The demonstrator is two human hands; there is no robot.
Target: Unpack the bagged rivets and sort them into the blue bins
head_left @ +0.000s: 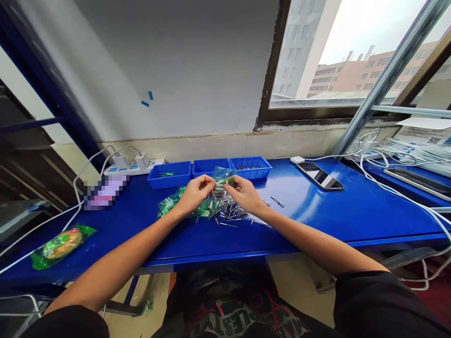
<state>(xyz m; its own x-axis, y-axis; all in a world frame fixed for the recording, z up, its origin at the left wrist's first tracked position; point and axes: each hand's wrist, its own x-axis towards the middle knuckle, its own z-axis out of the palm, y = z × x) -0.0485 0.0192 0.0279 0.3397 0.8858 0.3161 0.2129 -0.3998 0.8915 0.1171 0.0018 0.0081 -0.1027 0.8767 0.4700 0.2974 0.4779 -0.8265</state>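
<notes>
Both of my hands meet over the middle of a blue table [317, 211]. My left hand [195, 193] and my right hand [244, 193] are closed in a pinch on a small green part [222, 182] held between them. Under and around the hands lie clear bags with green parts [172, 204] and several small metal pins [229, 217] scattered on the table. Three blue trays stand in a row just behind my hands: left [169, 174], middle [208, 166], right [251, 167].
A white power strip [136, 166] with chargers sits at the back left, and white cables trail off the left edge. A green-wrapped snack [59, 245] lies front left. A phone [320, 176] lies to the right. More cables, another phone and papers are far right under the window.
</notes>
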